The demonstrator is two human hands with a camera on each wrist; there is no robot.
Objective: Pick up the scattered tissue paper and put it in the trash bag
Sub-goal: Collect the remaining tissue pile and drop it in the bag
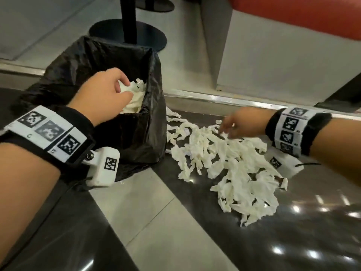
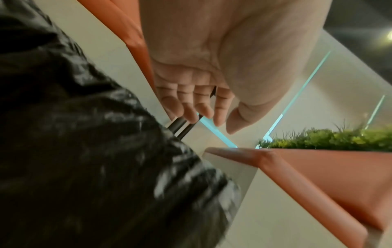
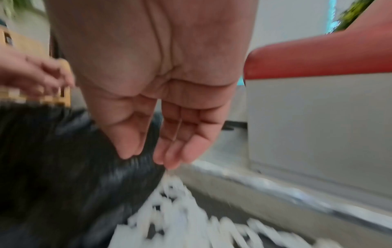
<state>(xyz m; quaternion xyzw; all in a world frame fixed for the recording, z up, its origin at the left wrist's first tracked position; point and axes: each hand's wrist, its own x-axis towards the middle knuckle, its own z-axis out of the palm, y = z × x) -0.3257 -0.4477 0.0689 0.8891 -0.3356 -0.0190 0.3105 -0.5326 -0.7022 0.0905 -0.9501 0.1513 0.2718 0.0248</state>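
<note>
A black trash bag (image 1: 136, 137) stands open on the floor, with white tissue (image 1: 134, 98) lying inside it. My left hand (image 1: 125, 89) hovers over the bag's mouth; in the left wrist view its fingers (image 2: 199, 107) hang loosely curled and hold nothing, beside the bag (image 2: 84, 151). To the right, a heap of torn white tissue paper (image 1: 234, 173) covers the dark floor. My right hand (image 1: 227, 128) reaches down to the heap's far edge, fingers straight. In the right wrist view its palm (image 3: 148, 156) is empty just above the blurred tissue (image 3: 180, 218).
A black table post with a round base (image 1: 129, 34) stands behind the bag. A red-cushioned bench (image 1: 293, 14) on a grey base lies at the back right, behind a metal floor strip (image 1: 234, 100). Pale tile (image 1: 146, 212) runs diagonally in front of the bag.
</note>
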